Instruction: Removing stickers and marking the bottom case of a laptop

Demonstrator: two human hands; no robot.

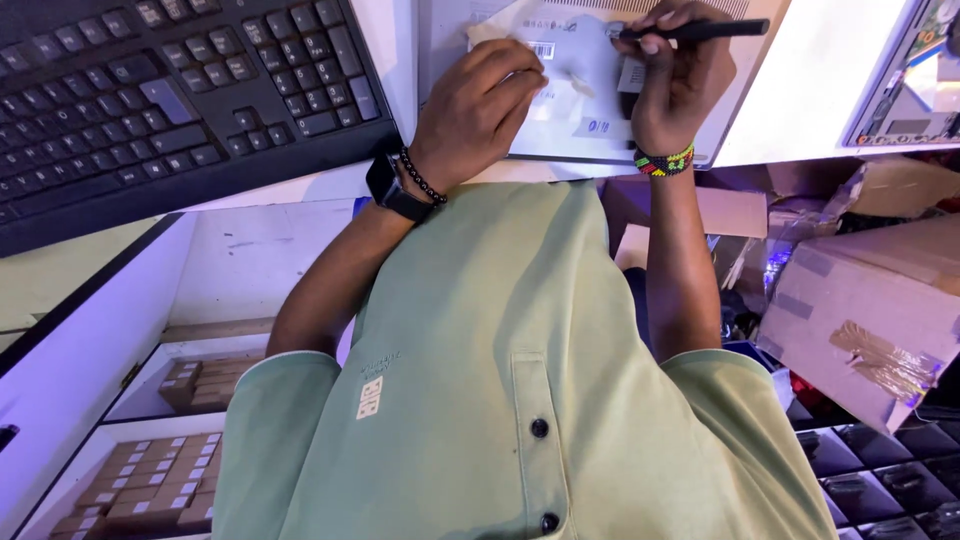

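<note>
My left hand (480, 105), wearing a black watch and a dark bead bracelet, rests flat on a white padded envelope (578, 112) with labels on it, pinning it to the white desk (810, 85). My right hand (682, 88), with a colourful bead bracelet at the wrist, grips a black pen (722, 29) over the envelope's right side. The pen lies almost level and its tip is hidden behind my fingers. My green polo shirt (500, 360) fills the lower middle of the view.
A black keyboard (170, 90) sits on the desk to the left of the envelope. Taped cardboard boxes (870, 310) are stacked at the lower right under the desk. White shelves with several small brown boxes (150, 480) stand at the lower left.
</note>
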